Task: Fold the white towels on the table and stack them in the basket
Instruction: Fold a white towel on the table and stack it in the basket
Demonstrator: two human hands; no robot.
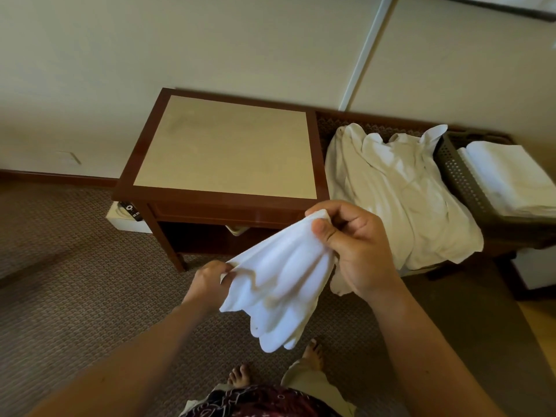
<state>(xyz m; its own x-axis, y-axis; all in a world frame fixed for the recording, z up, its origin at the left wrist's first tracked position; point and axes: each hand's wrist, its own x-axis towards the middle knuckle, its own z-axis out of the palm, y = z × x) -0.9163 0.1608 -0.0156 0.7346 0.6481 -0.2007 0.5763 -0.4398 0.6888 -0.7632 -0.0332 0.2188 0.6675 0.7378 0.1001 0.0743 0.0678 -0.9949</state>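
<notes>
Towel (pixel 276 284) hangs unfolded as I pinch it in both my left hand (pixel 207 284) and right hand (pixel 352 248); folded ones fill the basket (pixel 460 179), a pile (pixel 400 194) waits.

bare table top (pixel 225 145) beside towel pile (pixel 397 200)

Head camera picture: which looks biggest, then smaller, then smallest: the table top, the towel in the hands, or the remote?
1. Table top
2. Towel in the hands, though it is bunched and nearer the camera, so it looks bigger than it would farther off
3. Remote
</notes>
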